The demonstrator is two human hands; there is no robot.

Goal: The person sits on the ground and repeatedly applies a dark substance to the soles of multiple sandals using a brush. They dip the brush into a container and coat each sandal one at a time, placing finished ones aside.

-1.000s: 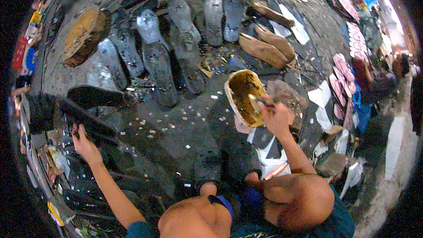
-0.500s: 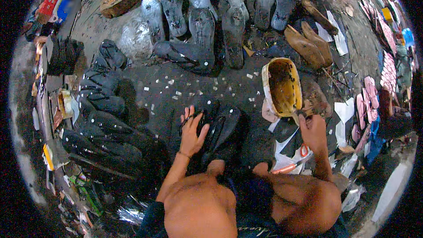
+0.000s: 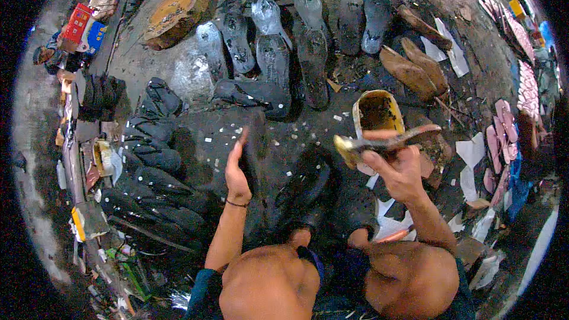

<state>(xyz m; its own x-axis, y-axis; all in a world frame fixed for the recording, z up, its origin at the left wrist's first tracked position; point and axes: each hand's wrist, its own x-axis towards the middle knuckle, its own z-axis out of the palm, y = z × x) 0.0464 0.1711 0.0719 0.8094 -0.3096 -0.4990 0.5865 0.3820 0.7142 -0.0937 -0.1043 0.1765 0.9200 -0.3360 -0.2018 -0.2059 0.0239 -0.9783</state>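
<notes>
Your right hand (image 3: 405, 178) curls its fingers around a probably light, stiff-handled brush (image 3: 409, 137), best gripped mid-handle; your left hand (image 3: 237, 176) extends its fingers, hold unclear.

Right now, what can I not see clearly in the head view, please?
Head view:
Yellow tub: lower part hidden behind the brush-like tool and right hand.
Dark flat piece: blurred; whether the left hand has a grip on it is unclear.
Pale scraps: too small to identify.
</notes>
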